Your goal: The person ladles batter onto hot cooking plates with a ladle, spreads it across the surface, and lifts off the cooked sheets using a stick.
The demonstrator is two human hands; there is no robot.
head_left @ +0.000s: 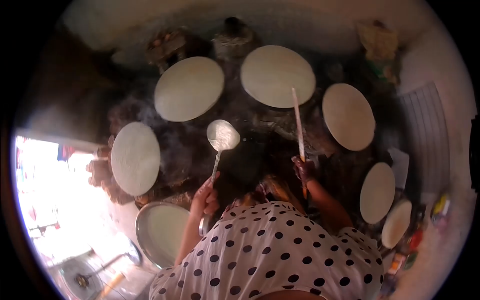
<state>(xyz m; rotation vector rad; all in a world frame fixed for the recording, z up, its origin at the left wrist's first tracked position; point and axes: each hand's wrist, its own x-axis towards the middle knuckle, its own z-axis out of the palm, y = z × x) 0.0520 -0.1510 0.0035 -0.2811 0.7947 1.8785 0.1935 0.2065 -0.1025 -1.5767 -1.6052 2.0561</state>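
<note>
The left hand [204, 200] is closed around a ladle [219, 148], whose head, coated with pale liquid [224, 134], lies ahead of that hand. The right hand [303, 169] grips a stick [299, 122] pointing forward; its tip overlaps a large pale disc [274, 72], though contact cannot be told. A basin [138, 231] stands left of the left hand, nearer the body. Another disc [348, 117] lies ahead and right of the right hand.
</note>
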